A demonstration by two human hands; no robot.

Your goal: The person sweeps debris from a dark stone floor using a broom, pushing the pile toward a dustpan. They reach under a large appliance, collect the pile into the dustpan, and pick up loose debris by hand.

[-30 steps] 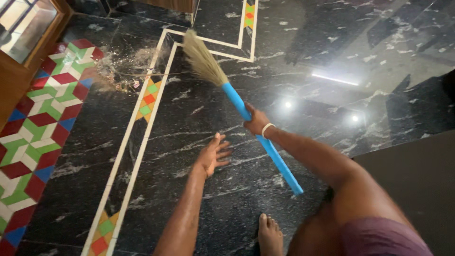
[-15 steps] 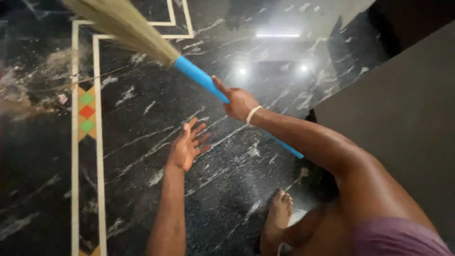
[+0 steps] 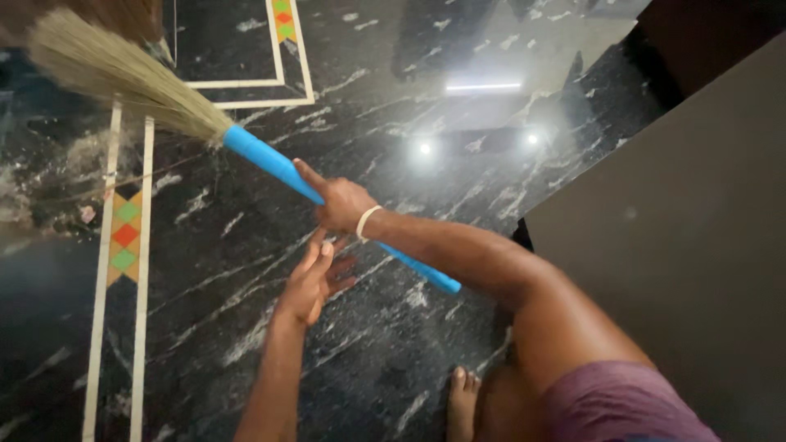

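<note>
A grass broom (image 3: 115, 74) with a bright blue plastic handle (image 3: 262, 160) reaches up and to the left over a shiny black marble floor. My right hand (image 3: 340, 205), a white band on its wrist, is closed round the handle's middle. The straw head hangs over the white inlay lines at the upper left. My left hand (image 3: 315, 278) hovers just below the right one, palm down, fingers spread, holding nothing. The handle's lower end (image 3: 442, 284) sticks out behind my right forearm.
A pile of dust and scraps (image 3: 49, 188) lies at the left edge by a strip of coloured diamond tiles (image 3: 125, 237). A dark matte panel (image 3: 679, 245) fills the right side. My bare foot (image 3: 463, 401) stands on the floor at the bottom.
The broom and my right hand have swung left and lower in the view. My left hand has moved in closer under the right one. The view has shifted slightly.
</note>
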